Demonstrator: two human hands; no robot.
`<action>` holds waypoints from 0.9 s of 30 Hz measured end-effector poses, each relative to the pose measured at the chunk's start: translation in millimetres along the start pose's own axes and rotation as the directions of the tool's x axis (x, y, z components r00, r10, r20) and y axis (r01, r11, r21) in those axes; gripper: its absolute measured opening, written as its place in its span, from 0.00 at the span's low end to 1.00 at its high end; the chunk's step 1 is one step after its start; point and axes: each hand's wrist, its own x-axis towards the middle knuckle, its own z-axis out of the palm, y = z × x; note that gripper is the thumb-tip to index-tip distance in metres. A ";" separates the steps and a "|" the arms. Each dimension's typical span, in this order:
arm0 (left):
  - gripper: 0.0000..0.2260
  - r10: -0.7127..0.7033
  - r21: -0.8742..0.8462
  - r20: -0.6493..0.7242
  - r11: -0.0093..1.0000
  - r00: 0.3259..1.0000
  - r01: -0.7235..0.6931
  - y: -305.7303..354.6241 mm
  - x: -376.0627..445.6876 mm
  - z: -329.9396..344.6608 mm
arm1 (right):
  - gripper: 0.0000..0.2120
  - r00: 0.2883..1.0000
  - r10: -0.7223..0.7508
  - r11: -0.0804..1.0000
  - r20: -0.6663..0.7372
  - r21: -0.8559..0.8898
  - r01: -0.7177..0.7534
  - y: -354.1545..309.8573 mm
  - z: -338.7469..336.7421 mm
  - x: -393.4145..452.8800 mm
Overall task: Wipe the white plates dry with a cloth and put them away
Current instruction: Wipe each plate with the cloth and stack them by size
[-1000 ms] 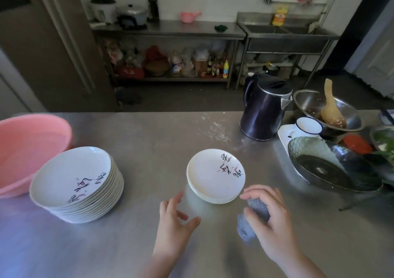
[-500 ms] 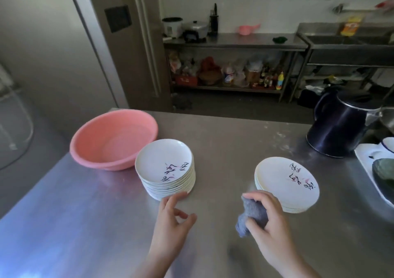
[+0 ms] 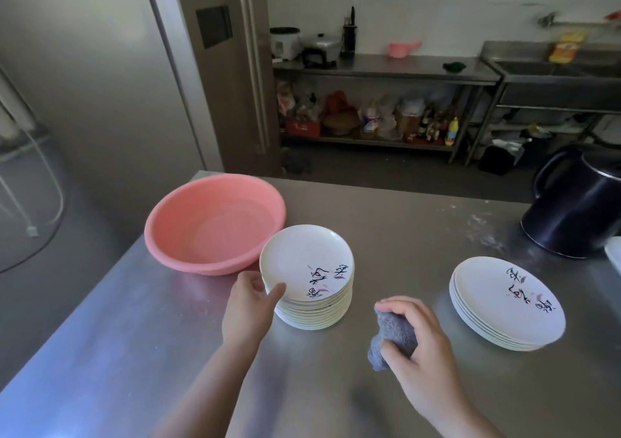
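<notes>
Left hand at the tall plate stack, cloth bunched in the right.

The left hand (image 3: 250, 306) pinches the rim of the top plate (image 3: 304, 263) of the tall stack (image 3: 312, 310) beside the pink basin (image 3: 215, 222), thumb on top. The right hand (image 3: 420, 343) has its fingers (image 3: 401, 305) curled round a grey cloth (image 3: 389, 337). A shorter stack (image 3: 504, 303) sits well to the right on the steel tabletop (image 3: 386, 229), near a dark kettle (image 3: 578, 212).

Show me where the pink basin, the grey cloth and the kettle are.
pink basin (image 3: 215, 232): head view, inner wall.
grey cloth (image 3: 391, 333): head view, bunched middle.
kettle (image 3: 571, 222): head view, dark side.
</notes>
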 end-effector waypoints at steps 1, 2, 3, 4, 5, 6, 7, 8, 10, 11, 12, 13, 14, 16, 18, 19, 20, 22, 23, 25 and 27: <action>0.19 -0.009 0.016 0.017 1.000 1.000 0.009 -0.9 3.4 0.5 | 0.21 1.000 0.002 1.000 0.000 -0.003 -0.002 -0.7 3.0 -0.3; 0.19 -0.019 0.030 0.036 0.999 0.999 0.018 -2.1 5.9 1.3 | 0.21 1.000 0.005 1.000 0.002 -0.011 -0.005 -0.8 5.7 -0.8; 0.20 -0.030 0.036 0.052 0.999 0.998 0.028 -3.2 7.5 1.9 | 0.21 1.000 0.009 1.000 0.003 -0.021 -0.009 -0.7 8.4 -1.3; 0.20 -0.042 0.036 0.064 0.999 0.997 0.039 -4.1 8.9 2.4 | 0.21 1.000 0.016 0.999 0.003 -0.029 -0.016 -0.6 10.7 -1.8; 0.20 -0.051 0.029 0.073 0.998 0.996 0.049 -4.4 9.9 2.7 | 0.22 1.000 0.024 0.999 0.001 -0.029 -0.024 -1.0 13.2 -2.2; 0.20 -0.055 0.019 0.077 0.998 0.995 0.054 -3.9 10.7 2.9 | 0.22 0.999 0.034 0.999 -0.002 -0.024 -0.034 -1.3 15.2 -2.6; 0.20 -0.057 0.009 0.080 0.998 0.995 0.056 -3.3 11.6 3.1 | 0.22 0.999 0.042 0.999 -0.004 -0.018 -0.042 -2.1 17.3 -2.8; 0.20 -0.053 0.000 0.080 0.999 0.995 0.053 -2.3 12.4 3.2 | 0.23 0.999 0.046 0.999 -0.006 -0.015 -0.046 -2.5 19.1 -2.6; 0.19 -0.048 -0.013 0.076 0.999 0.996 0.049 -0.6 13.1 3.3 | 0.25 0.999 0.048 0.999 -0.006 -0.013 -0.048 -2.8 22.5 -2.1; 0.18 -0.048 -0.018 0.070 0.999 0.996 0.050 0.6 12.8 3.4 | 0.25 0.999 0.048 0.999 -0.005 -0.019 -0.048 -2.8 23.9 -1.7; 0.18 -0.048 -0.022 0.060 0.999 0.997 0.049 1.9 12.3 3.8 | 0.25 0.999 0.045 0.999 -0.005 -0.029 -0.045 -2.8 25.3 -1.2; 0.18 -0.045 -0.029 0.046 0.999 0.998 0.046 3.3 11.8 4.2 | 0.24 0.999 0.045 0.998 -0.007 -0.038 -0.046 -2.8 26.5 -0.8; 0.18 -0.038 -0.037 0.032 0.999 0.999 0.039 4.6 11.2 4.5 | 0.24 0.999 0.047 0.998 -0.009 -0.035 -0.047 -3.4 27.6 -0.7; 0.18 -0.026 -0.052 0.014 0.998 1.000 0.027 6.5 10.9 5.7 | 0.24 0.999 0.051 0.998 -0.013 -0.022 -0.052 -4.5 29.4 0.8; 0.18 -0.023 -0.063 0.005 0.998 1.000 0.023 7.9 9.6 7.1 | 0.24 0.999 0.046 0.999 -0.013 -0.006 -0.046 -6.0 29.5 1.6; 0.18 -0.022 -0.075 0.000 0.997 1.000 0.021 7.6 9.6 7.9 | 0.25 0.999 0.042 0.999 -0.012 0.003 -0.042 -6.4 29.8 1.7; 0.17 -0.020 -0.091 -0.006 0.996 1.000 0.019 7.3 9.5 8.6 | 0.26 0.999 0.043 0.999 -0.010 0.010 -0.043 -6.8 30.4 1.8; 0.17 -0.023 -0.125 -0.013 0.992 1.000 0.021 8.0 9.1 10.1 | 0.25 0.999 0.051 0.999 -0.011 0.007 -0.051 -6.8 31.1 1.0; 0.17 -0.026 -0.142 -0.015 0.990 1.000 0.024 9.0 8.6 10.8 | 0.24 0.998 0.059 0.998 -0.013 -0.003 -0.059 -6.2 31.2 0.2; 0.17 -0.028 -0.174 -0.024 0.984 0.999 0.023 12.1 7.7 11.5 | 0.24 0.998 0.061 0.998 -0.013 -0.031 -0.061 -4.7 31.6 -1.0; 0.18 -0.017 -0.210 -0.036 0.978 0.999 0.009 16.8 8.3 10.9 | 0.24 0.998 0.063 0.997 -0.012 -0.039 -0.063 -4.1 31.6 -1.1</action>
